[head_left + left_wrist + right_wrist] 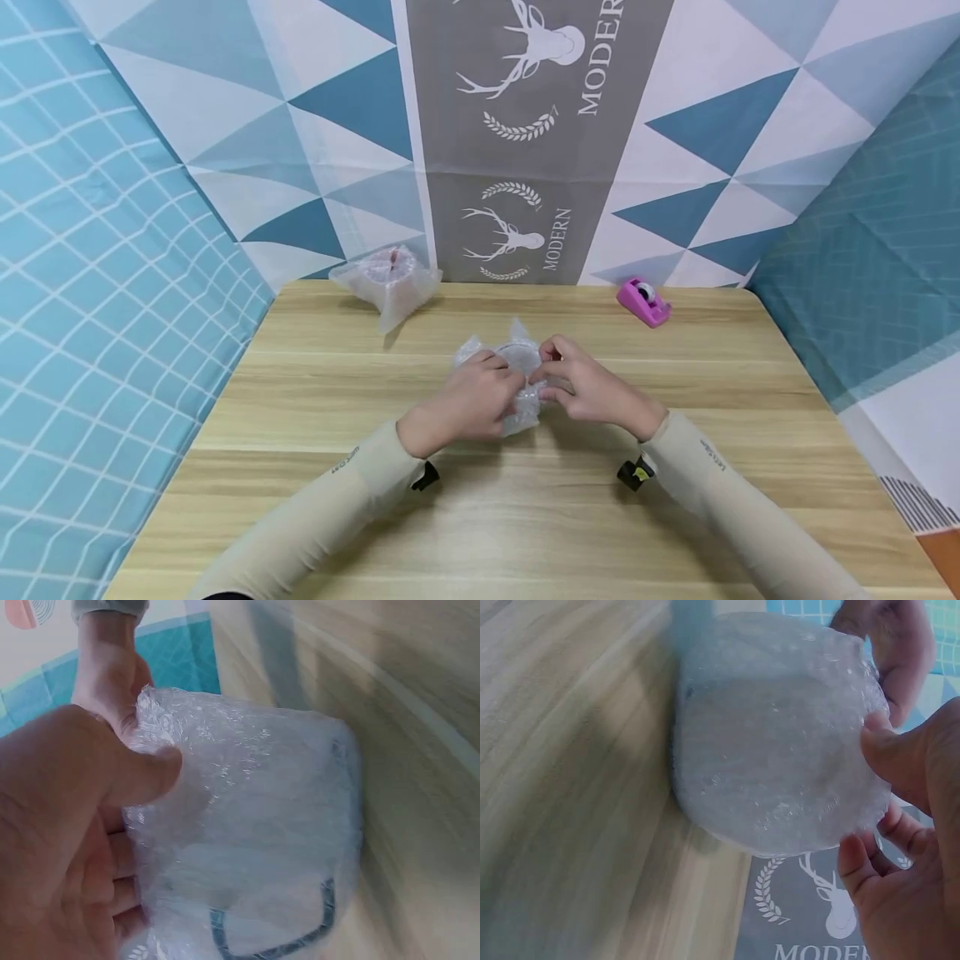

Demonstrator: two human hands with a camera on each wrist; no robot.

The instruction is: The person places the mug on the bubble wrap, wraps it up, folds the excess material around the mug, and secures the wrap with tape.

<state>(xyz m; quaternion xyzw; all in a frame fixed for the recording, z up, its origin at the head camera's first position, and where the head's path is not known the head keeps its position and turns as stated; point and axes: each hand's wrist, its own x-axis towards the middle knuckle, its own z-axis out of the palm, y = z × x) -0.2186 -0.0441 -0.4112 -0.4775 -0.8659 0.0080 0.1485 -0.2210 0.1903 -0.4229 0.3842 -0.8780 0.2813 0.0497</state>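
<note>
A rounded, cup-sized bundle in clear bubble wrap stands on the table between the hands. Through the film in the left wrist view, a dark U-shaped band shows low on its side; what is inside cannot be made out. The left hand holds the bundle's left and upper part, its thumb pressed on the film and the other fingers beyond the edge. From the right, the right hand pinches the wrap's upper edge between thumb and fingers.
Another bubble-wrapped bundle sits at the table's back left. A pink tape dispenser stands at the back right. Patterned cloth hangs behind the wooden table, with more cloth along both sides.
</note>
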